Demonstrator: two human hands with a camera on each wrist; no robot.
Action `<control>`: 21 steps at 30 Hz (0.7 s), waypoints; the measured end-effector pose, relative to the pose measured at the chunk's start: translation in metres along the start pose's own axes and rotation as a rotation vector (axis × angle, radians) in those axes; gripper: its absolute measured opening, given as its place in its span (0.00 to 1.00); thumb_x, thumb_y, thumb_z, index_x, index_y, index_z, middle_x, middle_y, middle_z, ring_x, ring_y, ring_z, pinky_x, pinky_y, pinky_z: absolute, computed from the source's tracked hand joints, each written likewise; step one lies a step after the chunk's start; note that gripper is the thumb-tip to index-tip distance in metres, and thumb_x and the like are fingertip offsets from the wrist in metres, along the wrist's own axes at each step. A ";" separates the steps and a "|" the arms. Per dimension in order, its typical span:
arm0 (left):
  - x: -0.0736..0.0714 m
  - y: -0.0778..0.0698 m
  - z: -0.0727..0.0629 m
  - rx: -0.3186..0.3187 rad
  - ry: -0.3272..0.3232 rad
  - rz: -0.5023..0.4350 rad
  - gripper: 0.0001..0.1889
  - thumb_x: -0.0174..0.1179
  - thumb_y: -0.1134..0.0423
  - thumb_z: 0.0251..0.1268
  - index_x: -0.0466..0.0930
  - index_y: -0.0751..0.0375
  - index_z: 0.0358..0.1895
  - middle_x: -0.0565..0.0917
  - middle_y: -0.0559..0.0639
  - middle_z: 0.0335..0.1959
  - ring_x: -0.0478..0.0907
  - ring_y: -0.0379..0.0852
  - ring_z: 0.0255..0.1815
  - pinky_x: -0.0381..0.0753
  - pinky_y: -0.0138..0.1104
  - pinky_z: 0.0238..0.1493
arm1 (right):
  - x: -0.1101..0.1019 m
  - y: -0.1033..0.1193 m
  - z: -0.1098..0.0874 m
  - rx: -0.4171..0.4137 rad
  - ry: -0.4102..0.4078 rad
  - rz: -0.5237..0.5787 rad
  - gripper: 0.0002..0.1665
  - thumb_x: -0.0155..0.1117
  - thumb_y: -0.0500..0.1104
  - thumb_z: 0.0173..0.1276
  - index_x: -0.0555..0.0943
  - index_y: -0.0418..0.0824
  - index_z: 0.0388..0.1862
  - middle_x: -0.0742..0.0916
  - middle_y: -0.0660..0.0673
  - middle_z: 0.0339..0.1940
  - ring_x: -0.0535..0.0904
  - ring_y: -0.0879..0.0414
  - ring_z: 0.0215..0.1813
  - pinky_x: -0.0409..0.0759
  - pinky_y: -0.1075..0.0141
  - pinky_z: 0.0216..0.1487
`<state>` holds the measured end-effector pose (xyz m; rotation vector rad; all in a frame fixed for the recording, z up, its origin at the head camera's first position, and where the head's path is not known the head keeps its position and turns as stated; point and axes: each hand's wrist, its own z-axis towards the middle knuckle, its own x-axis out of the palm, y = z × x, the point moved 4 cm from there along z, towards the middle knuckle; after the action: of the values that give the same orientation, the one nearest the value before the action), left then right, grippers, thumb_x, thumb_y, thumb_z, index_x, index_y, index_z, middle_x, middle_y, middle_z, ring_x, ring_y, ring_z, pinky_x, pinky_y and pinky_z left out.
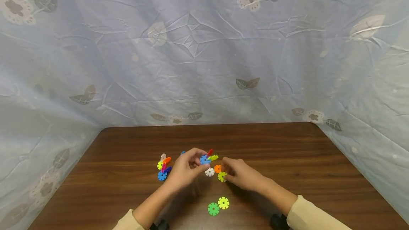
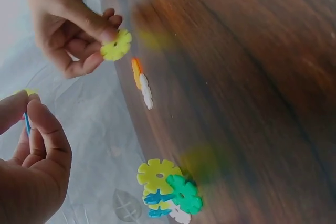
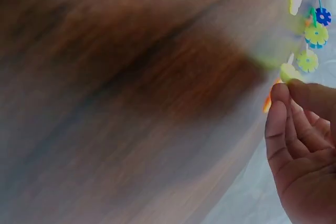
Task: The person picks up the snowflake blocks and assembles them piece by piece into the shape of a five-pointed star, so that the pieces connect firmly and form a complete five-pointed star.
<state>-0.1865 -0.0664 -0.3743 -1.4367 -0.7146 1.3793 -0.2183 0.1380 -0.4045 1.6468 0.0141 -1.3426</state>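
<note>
My left hand [image 1: 184,170] pinches a blue notched plastic disc [image 1: 203,160]. A red disc [image 1: 210,152] and a yellow-green disc [image 1: 213,158] are joined to that blue one and stick out on its right. Just across from it, my right hand [image 1: 241,175] holds a single yellow disc [image 2: 116,45] by its edge between thumb and fingers. In the left wrist view, the left hand [image 2: 39,153] shows the blue disc nearly edge-on. A white disc [image 1: 209,172] and an orange disc [image 1: 217,168] lie on the table between the hands.
Left of the hands stands a cluster of joined coloured discs [image 1: 162,175] on the brown wooden table [image 1: 274,144]. Nearer the front edge lie a green disc [image 1: 213,209] and a yellow disc [image 1: 223,203]. A patterned curtain [image 1: 204,63] hangs behind the table and along both sides.
</note>
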 end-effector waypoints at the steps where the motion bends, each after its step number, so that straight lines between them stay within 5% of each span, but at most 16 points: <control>1: 0.000 0.000 0.000 -0.009 0.005 -0.032 0.17 0.69 0.63 0.70 0.81 0.63 0.58 0.82 0.56 0.30 0.74 0.40 0.26 0.79 0.29 0.28 | -0.003 0.000 -0.001 -0.004 -0.031 0.012 0.09 0.68 0.31 0.71 0.78 0.37 0.45 0.86 0.47 0.33 0.78 0.67 0.34 0.81 0.72 0.35; 10: 0.002 0.004 -0.002 -0.083 0.031 -0.187 0.12 0.60 0.66 0.77 0.77 0.65 0.58 0.88 0.68 0.38 0.83 0.45 0.35 0.83 0.35 0.31 | -0.025 0.006 -0.011 -0.025 -0.300 0.251 0.07 0.63 0.33 0.76 0.82 0.35 0.50 0.89 0.33 0.37 0.86 0.59 0.35 0.89 0.63 0.39; 15: 0.003 0.005 -0.001 -0.072 0.015 -0.158 0.11 0.59 0.67 0.78 0.78 0.63 0.57 0.87 0.70 0.38 0.84 0.49 0.36 0.84 0.38 0.31 | -0.028 0.013 -0.012 -0.101 -0.346 0.368 0.07 0.62 0.33 0.77 0.81 0.33 0.51 0.87 0.27 0.37 0.87 0.64 0.36 0.92 0.56 0.40; 21: 0.005 0.004 -0.001 -0.073 0.007 -0.154 0.09 0.60 0.68 0.77 0.78 0.63 0.55 0.87 0.70 0.36 0.85 0.46 0.35 0.83 0.39 0.31 | -0.028 0.017 -0.012 -0.119 -0.365 0.367 0.07 0.63 0.33 0.77 0.82 0.32 0.51 0.88 0.31 0.36 0.86 0.67 0.36 0.92 0.56 0.40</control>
<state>-0.1855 -0.0632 -0.3797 -1.4112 -0.8602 1.2403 -0.2113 0.1520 -0.3732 1.2144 -0.3978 -1.3066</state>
